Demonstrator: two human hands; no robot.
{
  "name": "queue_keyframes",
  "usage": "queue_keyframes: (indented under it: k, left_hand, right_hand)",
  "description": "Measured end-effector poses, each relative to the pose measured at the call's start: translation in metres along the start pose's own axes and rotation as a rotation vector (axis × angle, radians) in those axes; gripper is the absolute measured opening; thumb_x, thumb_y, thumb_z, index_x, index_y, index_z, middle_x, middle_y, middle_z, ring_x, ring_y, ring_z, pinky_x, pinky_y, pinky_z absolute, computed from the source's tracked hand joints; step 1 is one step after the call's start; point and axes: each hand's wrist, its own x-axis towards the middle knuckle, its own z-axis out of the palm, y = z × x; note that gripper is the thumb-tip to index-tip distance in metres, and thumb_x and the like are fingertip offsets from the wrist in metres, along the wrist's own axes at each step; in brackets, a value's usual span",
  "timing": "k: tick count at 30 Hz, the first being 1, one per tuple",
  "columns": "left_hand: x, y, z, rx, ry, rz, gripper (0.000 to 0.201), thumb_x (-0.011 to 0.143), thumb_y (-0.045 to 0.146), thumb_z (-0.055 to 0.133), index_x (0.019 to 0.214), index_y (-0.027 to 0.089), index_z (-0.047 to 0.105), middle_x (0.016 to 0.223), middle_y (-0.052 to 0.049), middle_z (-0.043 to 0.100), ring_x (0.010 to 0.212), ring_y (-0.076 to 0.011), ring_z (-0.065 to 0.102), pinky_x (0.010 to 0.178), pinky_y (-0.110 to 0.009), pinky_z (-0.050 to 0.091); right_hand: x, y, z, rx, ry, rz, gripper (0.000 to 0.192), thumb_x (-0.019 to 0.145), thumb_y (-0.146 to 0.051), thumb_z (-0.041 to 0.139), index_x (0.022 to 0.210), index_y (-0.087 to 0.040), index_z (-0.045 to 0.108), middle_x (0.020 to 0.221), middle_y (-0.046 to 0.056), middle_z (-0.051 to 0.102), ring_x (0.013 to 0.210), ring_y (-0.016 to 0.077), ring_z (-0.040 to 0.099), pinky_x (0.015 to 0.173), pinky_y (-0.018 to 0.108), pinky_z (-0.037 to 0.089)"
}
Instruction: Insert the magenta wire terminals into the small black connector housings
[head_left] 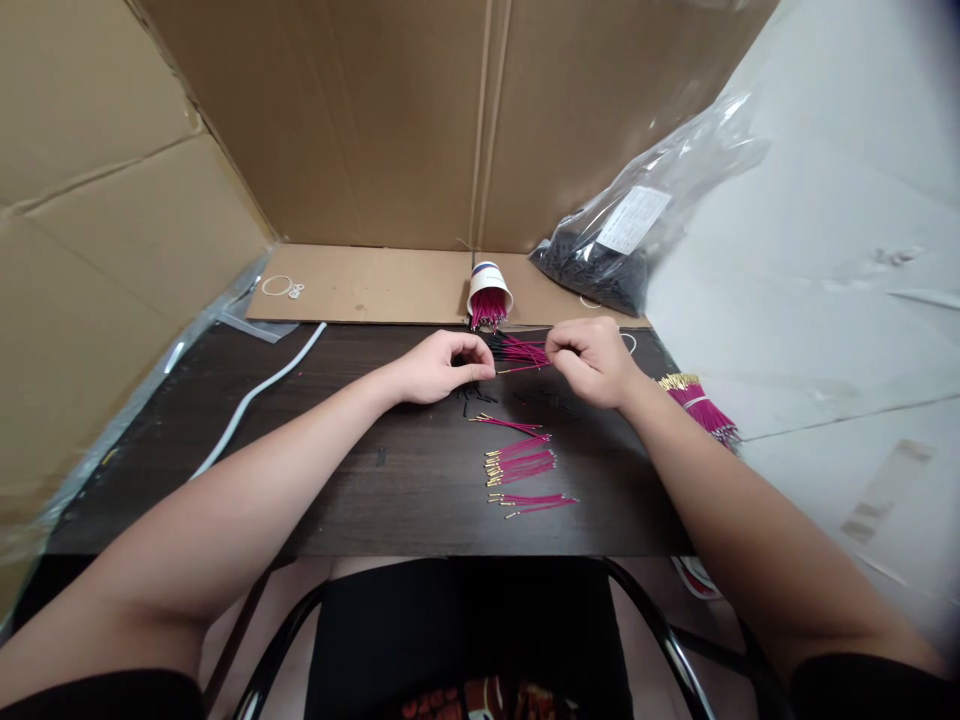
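- Left hand (442, 366) pinched shut on black ends of wires (520, 353); right hand (592, 360) pinched on the far end, bundle held just above desk (360, 470)
- Probably light, thin, springy; slick insulation, likely to fan out, so best gripped near ends
- Loose wire groups (523, 465) flat on dark woodgrain, gold tips
- Paper cup (489, 293) tipped over, more wires inside
- Crinkled clear bag (630, 240) of black parts behind right hand
- Banded bundle (701, 405) at desk edge

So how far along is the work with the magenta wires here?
Done, apparently: three small groups of wires lie on the dark table. In hand: left hand and right hand hold a bunch. Left: a tipped cup of wires, a banded bundle.
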Motion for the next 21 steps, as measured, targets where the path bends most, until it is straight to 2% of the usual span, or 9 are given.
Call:
queue_keyframes:
  k: [5, 12, 21]
  left_hand:
    - [0.0, 0.001, 0.002, -0.008, 0.01, -0.002, 0.028, 0.094, 0.041, 0.08, 0.096, 0.014, 0.074, 0.095, -0.007, 0.074, 0.087, -0.0172, 0.064, 0.087, -0.036, 0.051]
    - [0.001, 0.001, 0.006, -0.025, 0.11, -0.014, 0.028, 0.094, 0.041, 0.079, 0.096, 0.013, 0.072, 0.091, -0.005, 0.07, 0.081, -0.0151, 0.058, 0.08, -0.034, 0.047]
    - [0.001, 0.001, 0.008, -0.014, 0.127, -0.006, 0.028, 0.093, 0.041, 0.079, 0.095, 0.013, 0.073, 0.09, -0.006, 0.07, 0.081, -0.0152, 0.058, 0.08, -0.034, 0.046]
  right_hand:
    - [0.0, 0.0, 0.003, -0.012, 0.013, 0.013, 0.024, 0.089, -0.023, 0.048, 0.069, -0.014, 0.059, 0.069, 0.002, 0.057, 0.063, 0.0133, 0.051, 0.065, 0.03, 0.035]
    - [-0.001, -0.002, 0.009, -0.008, -0.022, 0.045, 0.022, 0.088, -0.023, 0.048, 0.071, -0.014, 0.059, 0.07, 0.002, 0.058, 0.064, 0.0139, 0.051, 0.067, 0.03, 0.036]
    - [-0.001, -0.002, 0.012, 0.017, -0.072, 0.143, 0.026, 0.088, -0.029, 0.047, 0.072, -0.014, 0.061, 0.071, 0.004, 0.06, 0.064, 0.0155, 0.053, 0.068, 0.03, 0.037]
